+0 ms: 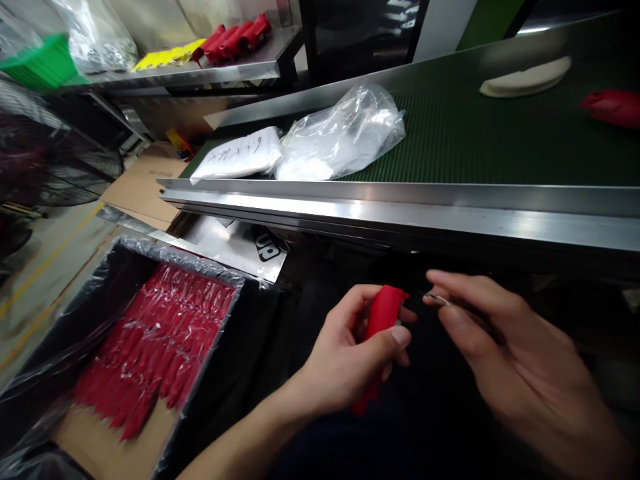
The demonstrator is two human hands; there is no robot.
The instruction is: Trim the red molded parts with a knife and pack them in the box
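Note:
My left hand [345, 353] is closed around a red plastic tube-shaped part [384, 310], held tilted with its upper end pointing away from me. Its lower end sticks out below my palm. Just to the right, my right hand [505, 360] pinches a small thin metal piece [439, 299] between thumb and forefinger. The metal piece is bent and shiny, too small and blurred to name exactly. A short gap separates it from the top of the red part. Both hands are in front of the conveyor's metal edge.
A green ribbed conveyor belt [450, 147] carries plastic bags [345, 137], a pale curved piece [527, 77] and another red part [613, 107]. At lower left, a lined box [233, 293] holds rows of red parts [160, 340]. A shelf [250, 70] bears more red parts. A fan [60, 147] stands left.

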